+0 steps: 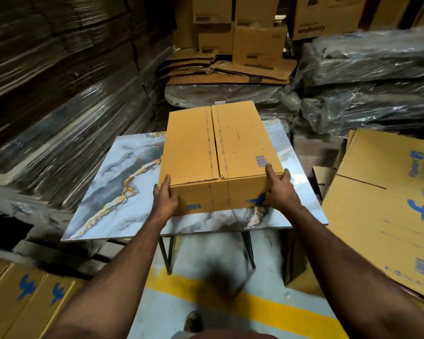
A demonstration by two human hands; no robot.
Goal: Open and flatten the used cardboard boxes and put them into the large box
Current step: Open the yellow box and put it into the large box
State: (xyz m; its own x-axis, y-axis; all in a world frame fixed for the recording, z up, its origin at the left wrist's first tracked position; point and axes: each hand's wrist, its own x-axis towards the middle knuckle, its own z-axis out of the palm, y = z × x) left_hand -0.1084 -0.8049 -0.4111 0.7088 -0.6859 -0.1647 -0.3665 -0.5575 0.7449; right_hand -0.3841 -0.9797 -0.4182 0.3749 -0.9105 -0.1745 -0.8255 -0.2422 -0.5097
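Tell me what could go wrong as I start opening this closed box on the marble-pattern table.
The closed tan cardboard box covers much of the small marble-pattern table, so it may slide off when you pry at its top seam. Your left hand and right hand grip only its near corners, so the far end may tip up.

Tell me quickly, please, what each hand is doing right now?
Left hand: closed on the near left corner of the cardboard box on the table.
Right hand: closed on the box's near right corner.
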